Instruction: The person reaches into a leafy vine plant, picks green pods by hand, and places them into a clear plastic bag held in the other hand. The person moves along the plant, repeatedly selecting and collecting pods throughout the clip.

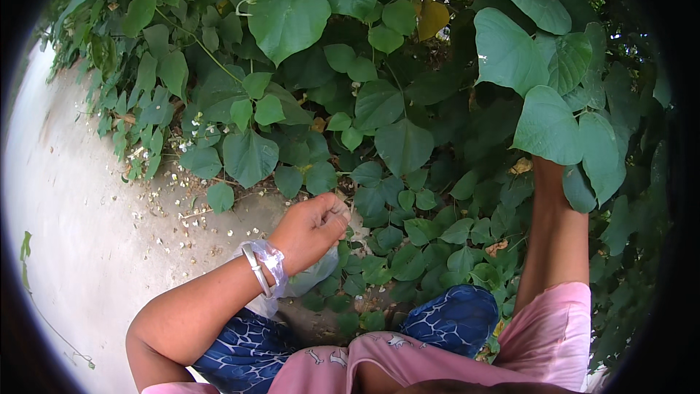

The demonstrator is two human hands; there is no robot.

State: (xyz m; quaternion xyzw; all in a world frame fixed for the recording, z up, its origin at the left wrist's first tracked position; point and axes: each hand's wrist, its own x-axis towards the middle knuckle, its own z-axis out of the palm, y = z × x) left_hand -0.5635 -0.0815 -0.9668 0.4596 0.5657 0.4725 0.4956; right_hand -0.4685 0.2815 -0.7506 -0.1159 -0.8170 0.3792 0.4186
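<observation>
Your left hand [313,228] is fisted on something I can't identify; your right hand's hidden in the leaves [554,128], so blind grabbing could snap stems.

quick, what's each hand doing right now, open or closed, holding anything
left hand: closed in a fist by the vine leaves; anything inside cannot be told.
right hand: hidden behind the big leaves, only the forearm shows; cannot tell.

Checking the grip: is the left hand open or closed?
Closed. The left hand is curled into a fist, fingers tucked in, beside the leaves.
</observation>
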